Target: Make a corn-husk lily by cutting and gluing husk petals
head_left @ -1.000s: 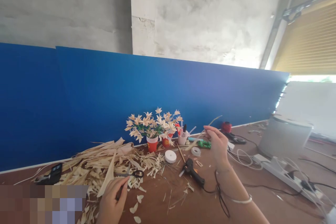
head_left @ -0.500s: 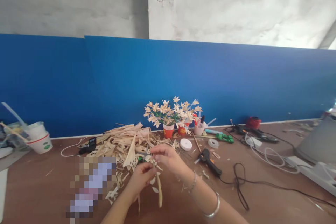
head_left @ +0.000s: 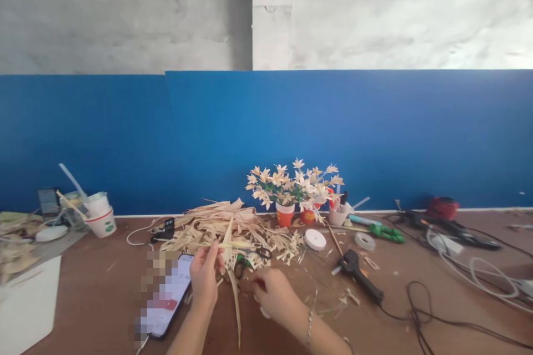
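Note:
Pinched in the fingers of my left hand (head_left: 205, 273) is a pale yellow husk strip (head_left: 236, 244) that points to the right. My right hand (head_left: 272, 291) is low over the brown table, its fingers curled together; anything between them is too small to make out. Dark-handled scissors (head_left: 263, 253) lie just beyond it, by a heap of dry husk pieces (head_left: 220, 216). A long narrow husk strip (head_left: 236, 302) hangs or lies between my hands. Pale husk flowers (head_left: 287, 180) stand in a red and white cup (head_left: 285, 214) behind the heap.
A phone (head_left: 169, 297) lies left of my left hand. To the right are a black glue gun (head_left: 360, 276) with its cord, a white roll (head_left: 315, 239), a clear tape roll (head_left: 365, 241) and green ties (head_left: 386, 233). White cups (head_left: 102, 222) stand at the left.
My hands have moved apart; the left is raised with the yellow strip across its fingers, and the right has dropped toward the table. The view has shifted left, showing more of the phone.

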`<state>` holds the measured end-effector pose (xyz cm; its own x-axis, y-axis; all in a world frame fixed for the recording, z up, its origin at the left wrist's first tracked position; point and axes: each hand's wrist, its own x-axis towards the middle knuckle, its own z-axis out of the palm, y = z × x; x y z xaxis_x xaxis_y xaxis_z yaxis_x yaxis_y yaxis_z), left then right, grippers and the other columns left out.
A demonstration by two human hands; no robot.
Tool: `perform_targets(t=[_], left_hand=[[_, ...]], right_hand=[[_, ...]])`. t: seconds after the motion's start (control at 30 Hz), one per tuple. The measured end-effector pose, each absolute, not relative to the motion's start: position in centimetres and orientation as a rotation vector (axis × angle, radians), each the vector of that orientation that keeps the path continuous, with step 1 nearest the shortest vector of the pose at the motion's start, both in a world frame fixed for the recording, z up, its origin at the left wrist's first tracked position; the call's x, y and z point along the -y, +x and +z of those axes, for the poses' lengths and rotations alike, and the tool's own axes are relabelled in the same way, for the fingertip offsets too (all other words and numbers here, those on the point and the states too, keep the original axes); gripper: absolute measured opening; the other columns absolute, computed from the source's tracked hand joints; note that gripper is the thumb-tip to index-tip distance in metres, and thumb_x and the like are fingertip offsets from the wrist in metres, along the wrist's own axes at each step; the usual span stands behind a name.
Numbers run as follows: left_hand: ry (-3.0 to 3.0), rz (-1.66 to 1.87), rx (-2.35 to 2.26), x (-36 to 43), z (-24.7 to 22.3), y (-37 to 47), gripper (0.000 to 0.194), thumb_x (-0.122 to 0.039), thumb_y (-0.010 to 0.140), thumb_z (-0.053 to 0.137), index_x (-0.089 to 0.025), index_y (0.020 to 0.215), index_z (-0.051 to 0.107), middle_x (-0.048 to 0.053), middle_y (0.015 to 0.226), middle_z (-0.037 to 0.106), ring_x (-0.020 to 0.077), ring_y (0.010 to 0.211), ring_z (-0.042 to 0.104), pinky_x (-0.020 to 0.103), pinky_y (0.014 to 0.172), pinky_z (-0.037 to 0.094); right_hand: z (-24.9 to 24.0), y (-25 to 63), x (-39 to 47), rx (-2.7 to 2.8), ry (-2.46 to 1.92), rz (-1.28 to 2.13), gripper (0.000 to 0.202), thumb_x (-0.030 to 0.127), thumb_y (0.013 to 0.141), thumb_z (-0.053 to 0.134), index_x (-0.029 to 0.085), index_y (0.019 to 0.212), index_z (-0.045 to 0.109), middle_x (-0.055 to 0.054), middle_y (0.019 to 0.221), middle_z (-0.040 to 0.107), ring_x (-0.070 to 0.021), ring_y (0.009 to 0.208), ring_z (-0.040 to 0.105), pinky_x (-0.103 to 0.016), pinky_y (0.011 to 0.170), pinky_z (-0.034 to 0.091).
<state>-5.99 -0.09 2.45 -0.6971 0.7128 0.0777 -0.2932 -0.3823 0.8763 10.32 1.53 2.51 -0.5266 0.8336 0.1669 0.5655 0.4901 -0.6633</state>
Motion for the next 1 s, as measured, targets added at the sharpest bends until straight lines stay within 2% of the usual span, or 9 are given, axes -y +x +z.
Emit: perform_targets(t=[0.13,0.23,0.3,0.37,0.43,0.53,0.63,0.83,1.0], left_hand=[[0.779,1.929,-1.255,0.3,2.2,-5.1,0.03,-0.042,0.066,0.069,-0.015,0.063,0.057,-0.005,0.043,0.051,0.0057,0.039,0.041,0.017,0.039,0.03],[0.892,1.773,-1.271,0.5,2.3,-4.1,0.03,-0.042,0.067,0.068,-0.015,0.06,0.056,-0.006,0.042,0.049,0.0061,0.041,0.042,0.017,0.043,0.032],[0.95,1.678,-1.269,0.6,2.2,-3.6,0.031,-0.042,0.069,0.067,-0.015,0.059,0.056,-0.005,0.042,0.049,0.0062,0.042,0.041,0.017,0.044,0.032],[0.971,1.611,-1.252,0.6,2.1,-3.3,0.032,-0.042,0.07,0.066,-0.014,0.059,0.058,-0.005,0.042,0.048,0.0059,0.041,0.04,0.017,0.044,0.031],[0.95,1.579,-1.221,0.6,2.0,-3.0,0.031,-0.042,0.07,0.066,-0.013,0.063,0.062,-0.004,0.043,0.049,0.0058,0.042,0.04,0.017,0.044,0.03],[0.871,1.566,-1.154,0.6,1.9,-2.8,0.033,-0.043,0.066,0.069,-0.011,0.076,0.068,-0.003,0.047,0.052,0.0063,0.045,0.042,0.017,0.046,0.031],[0.778,1.578,-1.06,0.7,2.0,-2.5,0.04,-0.045,0.062,0.072,-0.011,0.084,0.069,-0.002,0.05,0.055,0.0066,0.048,0.044,0.017,0.049,0.033],[0.728,1.578,-1.007,0.7,2.1,-2.4,0.036,-0.042,0.062,0.074,-0.012,0.082,0.069,-0.002,0.049,0.054,0.0059,0.047,0.044,0.017,0.048,0.033],[0.757,1.564,-1.025,0.7,1.9,-2.5,0.034,-0.041,0.065,0.072,-0.011,0.081,0.068,-0.002,0.051,0.055,0.0064,0.049,0.045,0.017,0.049,0.033]], right_hand=[[3.5,11.0,-2.3,1.89,-1.108,0.722,0.021,0.021,0.079,0.046,0.016,0.092,0.061,-0.006,0.084,0.066,-0.017,0.074,0.058,-0.025,0.068,0.042],[3.7,11.6,-2.8,1.816,-1.02,0.782,0.03,0.024,0.074,0.056,0.017,0.103,0.058,-0.006,0.09,0.064,-0.0181,0.079,0.056,-0.026,0.071,0.042],[3.4,11.7,-3.0,1.844,-1.015,0.912,0.022,0.026,0.071,0.058,0.016,0.091,0.062,-0.004,0.078,0.064,-0.0164,0.069,0.055,-0.025,0.064,0.041],[2.8,11.8,-3.2,1.811,-1.032,1.103,0.014,0.03,0.07,0.06,0.016,0.071,0.061,0.0,0.061,0.059,-0.0132,0.057,0.05,-0.024,0.055,0.037],[2.3,11.8,-3.3,1.695,-1.016,1.315,0.023,0.037,0.066,0.064,0.016,0.06,0.057,0.002,0.051,0.053,-0.0106,0.049,0.045,-0.023,0.05,0.034],[1.7,11.8,-3.4,1.485,-0.929,1.582,0.034,0.046,0.058,0.07,0.016,0.059,0.055,0.004,0.048,0.051,-0.0081,0.043,0.042,-0.022,0.047,0.033],[1.6,11.9,-3.1,1.323,-0.882,1.741,0.039,0.049,0.054,0.073,0.016,0.06,0.054,0.003,0.048,0.055,-0.0072,0.041,0.043,-0.021,0.046,0.031],[1.6,11.9,-2.6,1.212,-0.898,1.893,0.035,0.043,0.056,0.074,0.015,0.064,0.055,0.001,0.051,0.06,-0.0076,0.042,0.047,-0.02,0.045,0.03],[2.0,12.1,-2.6,1.239,-0.9,1.876,0.034,0.043,0.057,0.074,0.014,0.064,0.057,0.001,0.051,0.06,-0.0074,0.042,0.048,-0.019,0.045,0.031]])
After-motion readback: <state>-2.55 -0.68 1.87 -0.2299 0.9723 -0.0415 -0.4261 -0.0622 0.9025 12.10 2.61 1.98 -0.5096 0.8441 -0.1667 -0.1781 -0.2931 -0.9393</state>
